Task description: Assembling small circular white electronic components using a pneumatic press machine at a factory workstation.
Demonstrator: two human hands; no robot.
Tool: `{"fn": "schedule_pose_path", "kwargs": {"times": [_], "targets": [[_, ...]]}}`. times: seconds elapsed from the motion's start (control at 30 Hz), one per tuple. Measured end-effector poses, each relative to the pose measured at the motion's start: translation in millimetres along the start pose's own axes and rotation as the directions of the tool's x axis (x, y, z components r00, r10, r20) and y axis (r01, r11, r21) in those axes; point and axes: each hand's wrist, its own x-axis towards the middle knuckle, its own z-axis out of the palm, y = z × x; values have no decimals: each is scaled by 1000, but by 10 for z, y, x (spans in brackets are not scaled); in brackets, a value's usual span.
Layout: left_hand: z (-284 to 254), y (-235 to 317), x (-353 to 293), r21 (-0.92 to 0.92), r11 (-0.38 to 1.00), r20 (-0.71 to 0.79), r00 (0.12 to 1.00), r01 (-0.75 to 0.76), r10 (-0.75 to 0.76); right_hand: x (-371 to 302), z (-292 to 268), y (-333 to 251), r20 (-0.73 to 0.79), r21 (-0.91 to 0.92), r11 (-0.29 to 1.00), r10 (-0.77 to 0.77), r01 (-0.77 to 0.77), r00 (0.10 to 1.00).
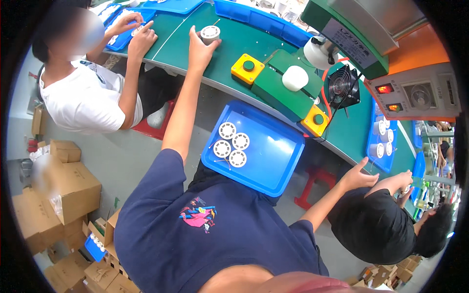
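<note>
My left hand [200, 51] is stretched out over the green worktable, its fingers wrapped round a white cylindrical housing [210, 33] with a slotted round face and a thin wire. On the right, my right hand [359, 177] hangs by the table edge with fingers apart, holding nothing. Close to it lies a blue tray [386, 164] with several white cylindrical parts [379, 128]. A larger blue tray [273, 168] rests on my lap. Several white slotted housings [238, 141] sit together in its left half, some trailing thin wires.
Ahead stands a green press [281, 83] with a white dome-shaped piece [295, 78] and two yellow button boxes [247, 69]. A black fan [343, 85] and an orange control box [415, 93] are beside it. Co-workers sit left [88, 97] and right [376, 224].
</note>
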Motion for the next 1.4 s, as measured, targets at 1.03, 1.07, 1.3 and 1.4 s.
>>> {"fn": "schedule_pose_path", "kwargs": {"times": [1.03, 1.07, 1.3, 1.4], "targets": [[-105, 1583, -1442, -155, 935, 385, 852, -319, 355, -356, -849, -3037, 343, 939, 256, -613, -232, 712], [-23, 1598, -1402, -173, 926, 377, 846, -336, 377, -321, -802, -3030, 292, 952, 258, -603, -165, 743], [498, 1647, -1196, -417, 816, 238, 818, -400, 523, -218, -488, -2994, 193, 970, 231, -522, -80, 831], [639, 1702, -1187, -386, 839, 270, 822, -384, 501, -156, -412, -2974, 178, 965, 255, -482, -57, 858]]}}
